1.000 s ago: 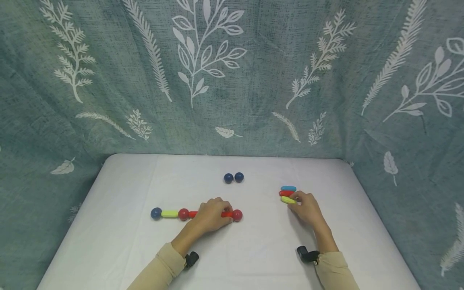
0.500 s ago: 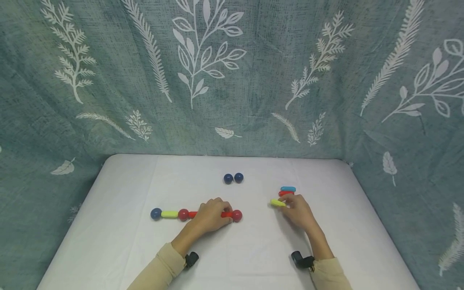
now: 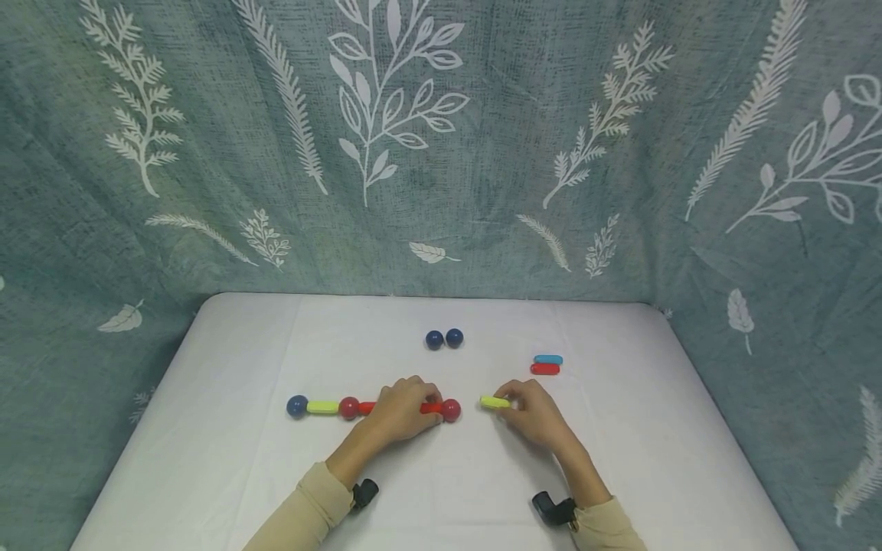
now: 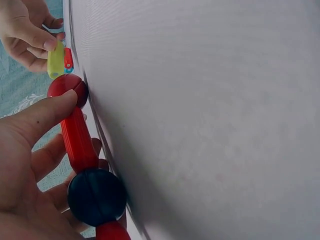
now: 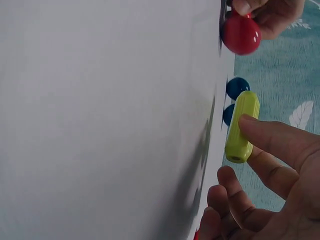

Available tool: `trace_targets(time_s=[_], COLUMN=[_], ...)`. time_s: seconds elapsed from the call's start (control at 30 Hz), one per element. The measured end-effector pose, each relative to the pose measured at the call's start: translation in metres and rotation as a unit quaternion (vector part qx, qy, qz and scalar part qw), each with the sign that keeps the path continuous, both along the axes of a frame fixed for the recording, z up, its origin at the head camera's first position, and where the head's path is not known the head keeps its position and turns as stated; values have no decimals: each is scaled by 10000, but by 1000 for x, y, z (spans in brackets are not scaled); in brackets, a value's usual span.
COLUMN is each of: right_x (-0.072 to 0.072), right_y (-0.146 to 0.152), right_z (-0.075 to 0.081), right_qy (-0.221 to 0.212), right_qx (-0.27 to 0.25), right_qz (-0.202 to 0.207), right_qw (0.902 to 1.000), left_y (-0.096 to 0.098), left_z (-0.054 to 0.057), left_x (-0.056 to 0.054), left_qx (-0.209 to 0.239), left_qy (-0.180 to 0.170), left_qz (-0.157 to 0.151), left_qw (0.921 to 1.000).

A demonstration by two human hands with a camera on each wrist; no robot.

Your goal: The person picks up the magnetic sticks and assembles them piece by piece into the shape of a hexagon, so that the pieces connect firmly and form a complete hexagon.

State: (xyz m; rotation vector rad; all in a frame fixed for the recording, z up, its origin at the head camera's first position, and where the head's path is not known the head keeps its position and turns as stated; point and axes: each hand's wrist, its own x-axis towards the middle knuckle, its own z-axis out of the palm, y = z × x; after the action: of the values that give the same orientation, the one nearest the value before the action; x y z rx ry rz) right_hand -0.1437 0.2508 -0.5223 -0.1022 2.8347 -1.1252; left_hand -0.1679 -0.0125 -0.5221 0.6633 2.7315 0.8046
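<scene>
A straight chain of plastic rods and balls lies across the table's middle. From its blue end ball (image 3: 297,406) it runs through a yellow-green rod (image 3: 322,408), a red ball (image 3: 349,408) and red rods to a red end ball (image 3: 451,410). My left hand (image 3: 405,409) grips its right part, covering the middle in the head view. In the left wrist view the thumb presses by the end ball, and a dark blue ball (image 4: 97,197) joins two red rods. My right hand (image 3: 537,417) pinches a loose yellow-green rod (image 5: 242,127) between thumb and fingers, just right of the end ball.
Two dark blue balls (image 3: 444,338) sit side by side towards the back of the white table (image 3: 241,474). A blue rod (image 3: 548,359) and a red rod (image 3: 545,369) lie together at the back right. Behind hangs a leaf-patterned green curtain (image 3: 482,153).
My right hand has carried the yellow-green rod left and nearer, away from the blue and red rods towards the chain's red end ball. The left hand has stayed in place.
</scene>
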Motion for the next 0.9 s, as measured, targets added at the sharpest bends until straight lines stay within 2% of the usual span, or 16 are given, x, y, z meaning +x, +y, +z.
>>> trace_targets(time_s=[0.47,0.9], right_x=[1,-5], right_y=[-26,-32], right_z=[0,-5], right_qy=[-230,-159], right_qx=[99,80], right_qz=[393,575], right_qw=[9989,9982], left_y=[1,0], left_z=[-2,2], left_x=[-1,1], left_qx=[-31,49], left_qy=[-13,-39], left_qz=[47,32], left_qw=[10000,10000])
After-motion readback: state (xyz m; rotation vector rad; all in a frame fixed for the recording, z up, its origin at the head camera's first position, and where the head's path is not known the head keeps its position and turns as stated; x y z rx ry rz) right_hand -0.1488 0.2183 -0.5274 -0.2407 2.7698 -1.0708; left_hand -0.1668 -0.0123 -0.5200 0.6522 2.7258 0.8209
